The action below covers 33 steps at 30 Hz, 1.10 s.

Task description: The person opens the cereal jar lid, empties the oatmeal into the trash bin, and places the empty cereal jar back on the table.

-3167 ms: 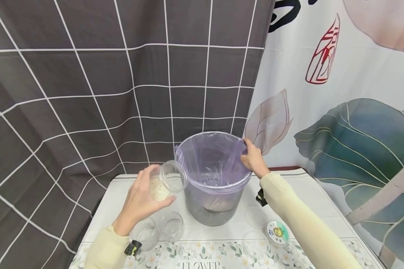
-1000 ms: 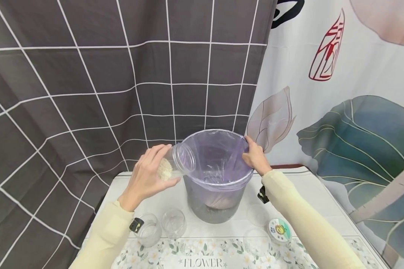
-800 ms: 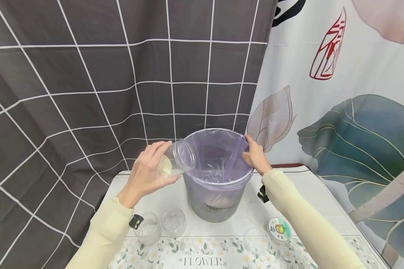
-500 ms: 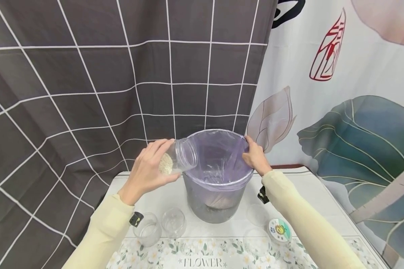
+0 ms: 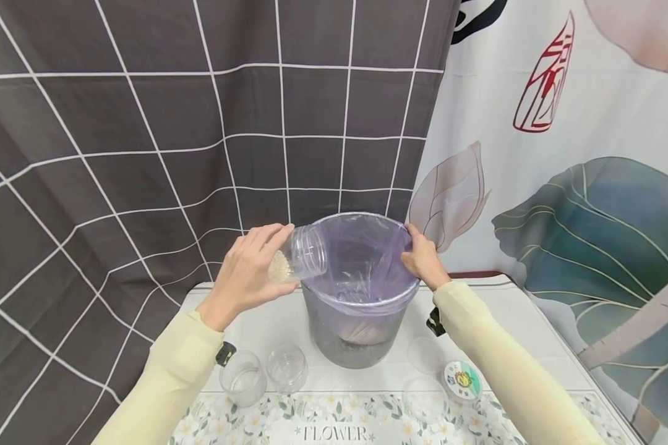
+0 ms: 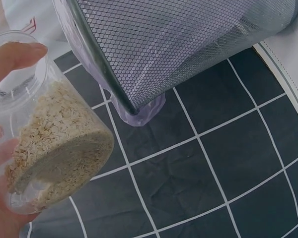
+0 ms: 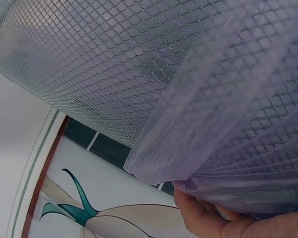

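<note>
My left hand [image 5: 250, 266] grips a clear plastic jar [image 5: 310, 253] round its side. The jar lies tipped with its open mouth over the left rim of a mesh trash can [image 5: 351, 346]. Pale flakes like oats [image 6: 59, 134] rest along the jar's lower side and bottom in the left wrist view. A thin purple bag [image 5: 362, 253] lines the can and folds over its rim. At the can's right rim my right hand [image 5: 425, 259] holds the edge, fingers curled at the bag's gathered fold [image 7: 184, 183] in the right wrist view.
Two clear round containers [image 5: 244, 378] stand on the table left of the can. To its right lie clear discs [image 5: 425, 355] and a round lid [image 5: 462, 380] with a green and white label. A dark checked curtain [image 5: 172, 123] hangs close behind.
The jar has risen and moved right from beside the can to over its rim, tipping further as it went. My right hand keeps its place on the can's rim.
</note>
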{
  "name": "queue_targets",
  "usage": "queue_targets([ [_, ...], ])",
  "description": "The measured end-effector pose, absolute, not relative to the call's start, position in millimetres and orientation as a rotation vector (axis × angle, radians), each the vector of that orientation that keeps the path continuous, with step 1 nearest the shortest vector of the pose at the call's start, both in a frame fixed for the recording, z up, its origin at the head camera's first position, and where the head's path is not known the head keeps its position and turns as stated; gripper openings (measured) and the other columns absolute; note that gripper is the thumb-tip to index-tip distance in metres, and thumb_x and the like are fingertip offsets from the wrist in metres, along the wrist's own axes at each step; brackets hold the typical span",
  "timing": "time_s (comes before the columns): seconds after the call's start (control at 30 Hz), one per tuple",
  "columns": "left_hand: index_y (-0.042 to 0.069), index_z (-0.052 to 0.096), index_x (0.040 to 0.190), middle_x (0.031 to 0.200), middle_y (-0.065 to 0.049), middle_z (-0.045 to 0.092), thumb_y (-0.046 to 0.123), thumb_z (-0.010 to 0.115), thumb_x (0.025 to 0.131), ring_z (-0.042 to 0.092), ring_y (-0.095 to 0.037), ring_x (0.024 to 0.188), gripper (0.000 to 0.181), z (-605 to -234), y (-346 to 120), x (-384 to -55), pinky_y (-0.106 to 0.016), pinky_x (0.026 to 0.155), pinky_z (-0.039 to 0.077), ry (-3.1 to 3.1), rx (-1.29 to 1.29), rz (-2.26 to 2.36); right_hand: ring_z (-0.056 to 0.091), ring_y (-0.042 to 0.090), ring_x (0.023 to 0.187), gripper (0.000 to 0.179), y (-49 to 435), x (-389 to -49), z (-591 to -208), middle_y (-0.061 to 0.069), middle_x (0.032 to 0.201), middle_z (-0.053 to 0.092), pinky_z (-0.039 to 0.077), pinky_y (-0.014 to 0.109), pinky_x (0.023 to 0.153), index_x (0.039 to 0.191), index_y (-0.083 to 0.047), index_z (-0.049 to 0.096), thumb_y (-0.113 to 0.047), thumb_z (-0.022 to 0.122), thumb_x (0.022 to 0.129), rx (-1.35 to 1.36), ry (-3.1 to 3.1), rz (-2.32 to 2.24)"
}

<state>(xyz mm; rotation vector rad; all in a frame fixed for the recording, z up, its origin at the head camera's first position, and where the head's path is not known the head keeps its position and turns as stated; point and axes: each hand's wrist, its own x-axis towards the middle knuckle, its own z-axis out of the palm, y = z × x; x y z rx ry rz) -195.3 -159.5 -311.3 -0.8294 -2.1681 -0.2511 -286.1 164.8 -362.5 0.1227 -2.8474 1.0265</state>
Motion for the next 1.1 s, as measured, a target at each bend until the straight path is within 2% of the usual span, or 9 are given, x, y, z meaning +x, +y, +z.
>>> queue_targets([
  [0.3, 0.009, 0.050, 0.129, 0.117, -0.009, 0.055, 0.042, 0.080, 0.053, 0.052, -0.026, 0.101, 0.089, -304.9, -153.1, -198.0, -0.040, 0.071, 0.046, -2.209, -0.841, -0.253, 0.034, 0.047, 0.124, 0.073, 164.7, -286.0, -361.6, 0.030, 0.137, 0.036, 0.032, 0.055, 0.102, 0.144, -0.003, 0.022, 0.000, 0.045, 0.074, 0.118, -2.863, 1.010],
  [0.57, 0.010, 0.049, 0.130, 0.119, -0.009, 0.054, 0.039, 0.080, 0.054, 0.051, -0.027, 0.105, 0.086, -300.7, -149.8, -200.6, -0.044, 0.080, 0.045, -2.275, -0.846, -0.175, 0.036, 0.047, 0.123, 0.073, 165.0, -286.6, -362.5, 0.031, 0.136, 0.037, 0.034, 0.054, 0.101, 0.143, -0.002, 0.022, 0.001, 0.046, 0.074, 0.138, -2.865, 0.990],
  [0.87, 0.010, 0.048, 0.131, 0.120, -0.009, 0.053, 0.036, 0.080, 0.054, 0.049, -0.026, 0.108, 0.087, -296.6, -149.1, -201.8, -0.045, 0.081, 0.044, -2.299, -0.864, -0.094, 0.040, 0.046, 0.120, 0.074, 164.9, -287.2, -360.1, 0.032, 0.134, 0.039, 0.037, 0.054, 0.098, 0.144, -0.002, 0.021, 0.001, 0.046, 0.074, 0.150, -2.857, 0.980],
  [1.1, 0.010, 0.047, 0.132, 0.122, -0.010, 0.053, 0.035, 0.081, 0.055, 0.047, -0.027, 0.110, 0.088, -296.5, -146.2, -201.0, -0.047, 0.086, 0.042, -2.342, -0.879, -0.043, 0.038, 0.046, 0.122, 0.072, 164.7, -285.3, -361.6, 0.032, 0.133, 0.039, 0.035, 0.054, 0.101, 0.143, -0.001, 0.022, 0.001, 0.047, 0.075, 0.153, -2.864, 0.968],
])
